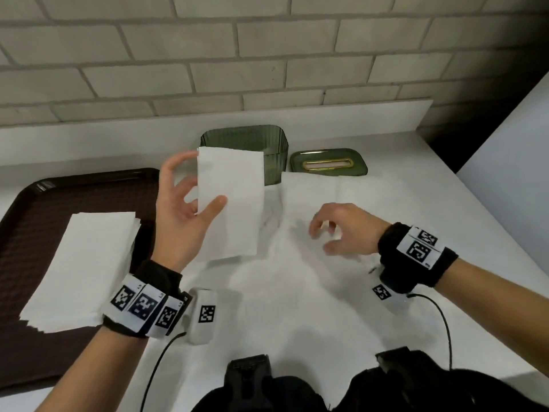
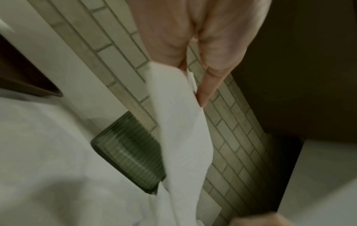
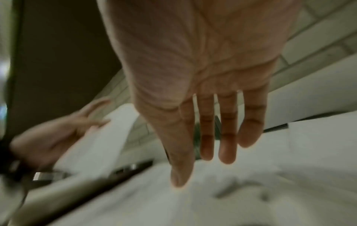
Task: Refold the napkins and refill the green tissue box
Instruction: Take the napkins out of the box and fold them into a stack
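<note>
So: left hand pinches a folded napkin, thumb on the front face, fingers behind it. The left wrist view shows the sheet hanging down from that pinch, a bit bowed. Right hand holds nothing; fingers are loosely curled over a flat napkin spread on the counter. I can't tell if the fingertips touch it.

Outward from there: the box stands open just behind the held napkin, near the wall. Its lid lies beside it on the right, slot up. A stack of folded napkins sits on the brown tray at left. I can't see inside the box from any view.

My read: 1 napkin is folded and in hand, going either to the stack or the box; the flat one is next. The task looks partway done at best.

How to do this step well:
- Keep the pinch near the folded edge so the layers don't fan apart.
- Lay it down flat and squared to the stack's edges, then let go. Don't drop it.
- If it goes into the box, feed the short edge in first and keep it clear of the rim.
- Right hand: pin 1 corner of the flat napkin before folding. Thin paper will slide on that smooth counter.

Risk: the paper is limp, so a fast move could flip the fold open.
</note>
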Action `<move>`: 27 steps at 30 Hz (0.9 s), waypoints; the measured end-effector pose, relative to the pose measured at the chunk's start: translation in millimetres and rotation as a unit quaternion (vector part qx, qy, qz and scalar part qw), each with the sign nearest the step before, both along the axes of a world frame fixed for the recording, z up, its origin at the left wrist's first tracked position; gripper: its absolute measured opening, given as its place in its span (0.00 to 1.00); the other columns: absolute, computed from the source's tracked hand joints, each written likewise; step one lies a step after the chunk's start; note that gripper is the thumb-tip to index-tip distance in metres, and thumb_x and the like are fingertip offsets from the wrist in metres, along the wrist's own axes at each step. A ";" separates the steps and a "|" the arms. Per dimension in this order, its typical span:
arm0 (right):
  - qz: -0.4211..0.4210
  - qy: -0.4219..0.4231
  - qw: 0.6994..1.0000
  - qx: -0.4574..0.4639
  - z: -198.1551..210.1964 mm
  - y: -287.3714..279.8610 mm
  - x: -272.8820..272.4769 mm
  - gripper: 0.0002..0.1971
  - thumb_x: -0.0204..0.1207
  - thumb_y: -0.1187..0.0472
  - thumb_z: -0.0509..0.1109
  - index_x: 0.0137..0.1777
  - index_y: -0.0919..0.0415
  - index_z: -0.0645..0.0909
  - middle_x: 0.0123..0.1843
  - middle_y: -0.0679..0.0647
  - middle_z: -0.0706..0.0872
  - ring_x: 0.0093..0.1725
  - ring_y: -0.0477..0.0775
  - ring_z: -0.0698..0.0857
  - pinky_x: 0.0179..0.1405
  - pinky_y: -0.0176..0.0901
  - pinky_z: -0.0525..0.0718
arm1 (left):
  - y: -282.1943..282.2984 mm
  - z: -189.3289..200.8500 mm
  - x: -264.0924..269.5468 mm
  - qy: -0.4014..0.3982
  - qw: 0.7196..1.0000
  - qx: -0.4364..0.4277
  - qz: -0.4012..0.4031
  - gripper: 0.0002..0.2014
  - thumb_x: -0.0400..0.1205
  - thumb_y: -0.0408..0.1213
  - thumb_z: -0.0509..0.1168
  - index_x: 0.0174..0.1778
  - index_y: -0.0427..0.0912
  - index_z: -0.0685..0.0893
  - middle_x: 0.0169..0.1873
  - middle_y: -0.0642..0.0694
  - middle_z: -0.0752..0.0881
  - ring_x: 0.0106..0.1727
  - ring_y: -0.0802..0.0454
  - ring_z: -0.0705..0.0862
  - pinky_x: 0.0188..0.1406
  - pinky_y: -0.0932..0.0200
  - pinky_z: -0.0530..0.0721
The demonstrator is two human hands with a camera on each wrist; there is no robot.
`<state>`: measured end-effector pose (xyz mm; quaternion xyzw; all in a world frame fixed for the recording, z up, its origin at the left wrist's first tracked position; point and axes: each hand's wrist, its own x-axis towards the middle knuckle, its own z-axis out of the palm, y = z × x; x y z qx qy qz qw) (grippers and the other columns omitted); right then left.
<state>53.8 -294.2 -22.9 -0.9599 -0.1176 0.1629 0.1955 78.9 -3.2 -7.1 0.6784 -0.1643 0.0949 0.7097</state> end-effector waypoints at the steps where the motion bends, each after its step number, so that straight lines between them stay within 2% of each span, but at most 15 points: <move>1: 0.047 0.029 0.997 -0.061 -9.5 -1.8 -5.1 0.23 0.69 0.61 0.78 0.64 0.47 0.80 0.62 0.45 0.77 0.56 0.49 0.78 0.62 0.51 0.79 | 3.2 -3.0 0.1 -0.002 0.999 0.034 0.004 0.26 0.75 0.18 0.71 0.65 0.44 0.76 0.64 0.40 0.84 0.64 0.47 0.84 0.49 0.44 0.86; 2: 0.084 0.047 0.990 -0.100 -17.5 -1.3 -9.5 0.28 0.69 0.62 0.77 0.69 0.46 0.77 0.68 0.45 0.73 0.64 0.51 0.74 0.66 0.50 0.75 | 5.6 -6.3 -0.2 0.001 0.998 0.065 0.008 0.22 0.76 0.18 0.71 0.62 0.42 0.81 0.62 0.42 0.85 0.63 0.50 0.84 0.49 0.45 0.86; 3: 0.112 0.047 0.985 -0.126 -23.4 -0.1 -12.0 0.33 0.69 0.61 0.77 0.73 0.44 0.73 0.74 0.46 0.69 0.69 0.52 0.70 0.67 0.50 0.72 | 7.4 -10.0 -0.8 0.011 0.996 0.083 0.009 0.20 0.76 0.18 0.71 0.61 0.40 0.83 0.61 0.43 0.85 0.61 0.53 0.85 0.49 0.53 0.87; 5: 0.156 0.014 0.973 -0.171 -27.2 3.5 -14.0 0.37 0.67 0.58 0.79 0.74 0.40 0.68 0.78 0.45 0.63 0.74 0.52 0.65 0.63 0.49 0.67 | 9.3 -16.0 -3.5 0.039 0.995 0.091 -0.002 0.19 0.76 0.18 0.70 0.61 0.38 0.85 0.62 0.45 0.85 0.60 0.54 0.87 0.50 0.64 0.86; 7: 0.191 -0.020 0.960 -0.202 -24.8 7.6 -13.1 0.34 0.64 0.56 0.80 0.69 0.39 0.71 0.78 0.45 0.62 0.75 0.53 0.62 0.63 0.50 0.64 | 9.8 -20.0 -6.3 0.053 0.993 0.105 -0.015 0.20 0.76 0.18 0.70 0.63 0.39 0.85 0.61 0.48 0.85 0.60 0.51 0.87 0.50 0.66 0.85; 9: 0.216 -0.034 0.951 -0.219 -22.2 11.7 -11.6 0.29 0.62 0.55 0.80 0.63 0.41 0.75 0.76 0.46 0.64 0.75 0.54 0.63 0.64 0.52 0.64 | 9.5 -21.8 -10.0 0.062 0.991 0.117 -0.025 0.21 0.76 0.18 0.70 0.63 0.40 0.85 0.61 0.49 0.85 0.57 0.52 0.88 0.47 0.67 0.85; 11: 0.234 -0.037 0.943 -0.232 -20.1 15.8 -9.7 0.26 0.62 0.54 0.80 0.60 0.44 0.78 0.73 0.46 0.66 0.72 0.53 0.65 0.64 0.51 0.64 | 8.6 -22.3 -12.8 0.065 0.990 0.123 -0.034 0.22 0.76 0.17 0.70 0.63 0.41 0.85 0.61 0.49 0.85 0.55 0.56 0.88 0.47 0.68 0.85; 13: 0.239 -0.047 0.943 -0.229 -17.3 18.2 -7.5 0.20 0.64 0.50 0.79 0.57 0.44 0.82 0.68 0.44 0.70 0.69 0.51 0.66 0.64 0.50 0.63 | 8.4 -24.1 -14.5 0.054 0.988 0.141 -0.038 0.23 0.75 0.17 0.71 0.62 0.43 0.86 0.60 0.48 0.84 0.59 0.63 0.85 0.49 0.70 0.83; 15: 0.233 -0.047 0.953 -0.187 -11.2 17.0 -4.2 0.11 0.69 0.48 0.77 0.50 0.44 0.85 0.63 0.41 0.74 0.66 0.48 0.69 0.65 0.49 0.64 | 9.2 -28.0 -14.1 0.051 0.983 0.175 -0.033 0.23 0.75 0.19 0.72 0.61 0.48 0.87 0.60 0.52 0.83 0.65 0.68 0.79 0.50 0.73 0.79; 17: 0.212 -0.027 0.970 -0.120 1.8 14.6 0.7 0.05 0.71 0.49 0.76 0.46 0.44 0.86 0.56 0.38 0.81 0.61 0.45 0.75 0.66 0.46 0.66 | 9.2 -29.3 -13.6 0.061 0.977 0.197 -0.050 0.22 0.75 0.21 0.73 0.61 0.50 0.87 0.61 0.53 0.84 0.69 0.69 0.76 0.51 0.75 0.78; 19: 0.172 -0.004 0.984 -0.040 20.3 14.6 6.2 0.05 0.71 0.50 0.78 0.45 0.47 0.88 0.47 0.38 0.87 0.52 0.40 0.81 0.61 0.38 0.71 | 4.5 -24.2 -15.3 0.080 0.974 0.190 -0.089 0.16 0.78 0.27 0.72 0.59 0.49 0.88 0.61 0.52 0.86 0.69 0.69 0.76 0.52 0.77 0.77; 21: 0.135 0.004 0.990 0.033 41.3 18.7 11.3 0.06 0.69 0.53 0.81 0.44 0.49 0.90 0.41 0.39 0.89 0.45 0.38 0.84 0.53 0.34 0.77 | -3.4 -13.6 -15.3 0.106 0.971 0.181 -0.112 0.10 0.83 0.38 0.67 0.57 0.48 0.89 0.58 0.55 0.89 0.68 0.65 0.79 0.58 0.74 0.76; 23: 0.113 0.001 0.989 0.093 60.4 24.5 16.1 0.05 0.68 0.56 0.82 0.43 0.50 0.90 0.40 0.40 0.90 0.43 0.38 0.85 0.51 0.32 0.79 | -8.5 -4.8 -10.6 0.122 0.968 0.191 -0.113 0.18 0.86 0.48 0.56 0.58 0.47 0.90 0.50 0.60 0.90 0.60 0.57 0.82 0.64 0.67 0.75; 25: 0.098 0.002 0.981 0.166 73.4 27.8 20.9 0.05 0.68 0.60 0.82 0.42 0.53 0.90 0.39 0.44 0.91 0.40 0.41 0.86 0.49 0.33 0.80 | -11.8 1.8 -4.6 0.138 0.967 0.181 -0.111 0.27 0.87 0.58 0.48 0.58 0.50 0.90 0.52 0.59 0.90 0.51 0.57 0.87 0.68 0.53 0.75; 27: 0.058 0.008 0.961 0.269 76.9 28.1 24.3 0.06 0.69 0.64 0.81 0.43 0.59 0.88 0.39 0.53 0.91 0.38 0.49 0.85 0.45 0.38 0.82 | -15.6 5.3 0.6 0.150 0.976 0.119 -0.104 0.32 0.83 0.66 0.45 0.57 0.52 0.90 0.59 0.53 0.89 0.58 0.55 0.87 0.66 0.49 0.77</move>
